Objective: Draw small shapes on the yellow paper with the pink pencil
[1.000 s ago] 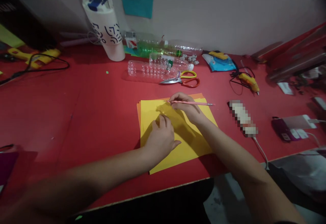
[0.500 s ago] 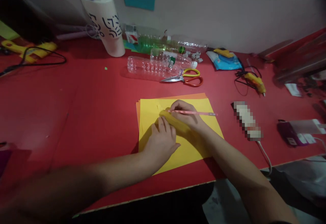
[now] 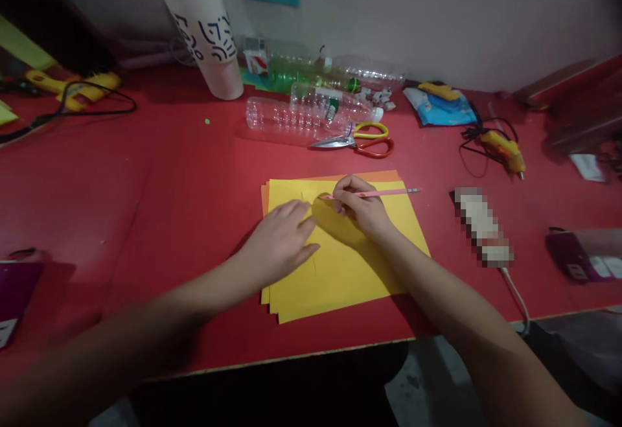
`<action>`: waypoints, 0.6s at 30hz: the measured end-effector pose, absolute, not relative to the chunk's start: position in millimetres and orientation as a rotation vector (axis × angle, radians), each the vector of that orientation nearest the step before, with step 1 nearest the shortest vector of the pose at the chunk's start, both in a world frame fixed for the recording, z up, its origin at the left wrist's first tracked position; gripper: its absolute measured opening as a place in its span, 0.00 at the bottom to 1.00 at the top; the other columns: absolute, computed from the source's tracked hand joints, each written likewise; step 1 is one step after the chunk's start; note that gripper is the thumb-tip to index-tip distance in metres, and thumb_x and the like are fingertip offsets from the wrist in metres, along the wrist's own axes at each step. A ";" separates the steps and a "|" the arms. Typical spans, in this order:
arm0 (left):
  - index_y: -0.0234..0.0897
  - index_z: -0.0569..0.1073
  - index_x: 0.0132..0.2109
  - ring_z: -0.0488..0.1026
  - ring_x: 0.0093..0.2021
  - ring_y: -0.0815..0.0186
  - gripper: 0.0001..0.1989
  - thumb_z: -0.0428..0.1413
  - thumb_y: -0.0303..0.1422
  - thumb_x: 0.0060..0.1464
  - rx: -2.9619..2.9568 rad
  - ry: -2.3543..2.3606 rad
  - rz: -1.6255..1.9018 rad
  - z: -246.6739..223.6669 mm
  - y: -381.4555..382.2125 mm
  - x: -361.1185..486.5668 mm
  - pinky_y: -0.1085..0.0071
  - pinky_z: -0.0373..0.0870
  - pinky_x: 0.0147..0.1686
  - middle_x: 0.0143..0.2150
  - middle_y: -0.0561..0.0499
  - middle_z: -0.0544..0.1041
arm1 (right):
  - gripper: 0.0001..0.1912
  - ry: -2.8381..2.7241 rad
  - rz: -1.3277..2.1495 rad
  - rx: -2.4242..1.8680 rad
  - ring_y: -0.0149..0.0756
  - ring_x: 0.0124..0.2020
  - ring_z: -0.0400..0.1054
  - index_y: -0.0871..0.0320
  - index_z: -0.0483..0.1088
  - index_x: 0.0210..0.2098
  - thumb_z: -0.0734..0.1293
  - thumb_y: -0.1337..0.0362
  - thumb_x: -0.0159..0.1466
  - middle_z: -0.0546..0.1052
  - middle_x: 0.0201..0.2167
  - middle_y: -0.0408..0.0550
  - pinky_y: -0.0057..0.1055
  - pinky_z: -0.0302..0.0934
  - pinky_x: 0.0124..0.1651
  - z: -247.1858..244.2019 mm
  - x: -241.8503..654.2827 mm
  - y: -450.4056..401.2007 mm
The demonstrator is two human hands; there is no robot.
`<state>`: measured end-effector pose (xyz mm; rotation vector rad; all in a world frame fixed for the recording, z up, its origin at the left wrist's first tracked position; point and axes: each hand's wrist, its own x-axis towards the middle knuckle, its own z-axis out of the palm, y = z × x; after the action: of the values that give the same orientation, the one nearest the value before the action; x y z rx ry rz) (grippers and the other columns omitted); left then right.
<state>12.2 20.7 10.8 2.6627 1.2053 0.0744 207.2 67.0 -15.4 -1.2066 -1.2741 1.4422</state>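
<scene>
Where the pencil meets the paper: the right hand [image 3: 364,207] holds the pink pencil [image 3: 391,192] in a closed finger pinch, its tip low over the top yellow sheet [image 3: 350,278]; tip contact cannot be confirmed
Pencil angle: lies nearly flat, eraser end to the right, presumably so that the tip can be guided from the side
Left hand: [image 3: 279,239] palm down, fingers loosely spread and slightly blurred, gripping nothing visible; it lies over the left part of the sheets, probably to steady them, though pressure cannot be judged
Yellow sheets: stacked unevenly in front of the person, left corners fanned, with an orange sheet [image 3: 389,175] showing beyond the far edge
Pencil lines: one short line [image 3: 315,265] shows near the left thumb, another nearer the far edge
Near edge: a narrow strip of the red tabletop [image 3: 233,343] separates the stack from the table edge, so room looks tighter there
Far side: scissors [image 3: 335,144] rest beyond the stack, blades left, handles right, beside clear bottles [image 3: 272,116]
Right side: red surface lies between the stack and the pixelated object [image 3: 483,229], giving the right forearm some sideways room
Left side: a wider red stretch borders the left forearm
</scene>
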 end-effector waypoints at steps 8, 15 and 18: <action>0.39 0.66 0.65 0.43 0.73 0.41 0.33 0.61 0.44 0.56 2.257 1.595 0.335 -0.1 44.3 -0.5 0.39 0.45 0.67 0.75 0.36 0.46 | 0.05 -1.529 1.421 -1.239 0.31 0.28 0.65 0.56 0.70 0.30 0.68 0.63 0.53 0.74 0.28 0.43 0.29 0.57 0.31 6.3 208.1 56.6; 0.39 0.71 0.61 0.42 0.74 0.43 0.32 0.66 0.42 0.50 2.146 1.588 0.353 -7.7 48.6 10.3 0.42 0.38 0.70 0.75 0.38 0.47 | 0.06 -1.534 1.285 -1.282 0.30 0.24 0.59 0.55 0.66 0.27 0.68 0.62 0.54 0.69 0.22 0.40 0.29 0.51 0.28 -7.6 212.2 57.6; 0.42 0.73 0.58 0.46 0.73 0.44 0.28 0.66 0.40 0.50 2.175 1.560 0.408 -13.9 49.1 7.5 0.42 0.38 0.70 0.73 0.40 0.52 | 0.05 -1.605 1.300 -1.211 0.30 0.24 0.59 0.55 0.66 0.28 0.67 0.63 0.53 0.70 0.24 0.41 0.28 0.50 0.28 -9.6 210.3 56.9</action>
<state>7.5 49.1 -13.9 2.1751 1.5597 0.4078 210.3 56.9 -9.6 -1.2108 -1.6045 1.2996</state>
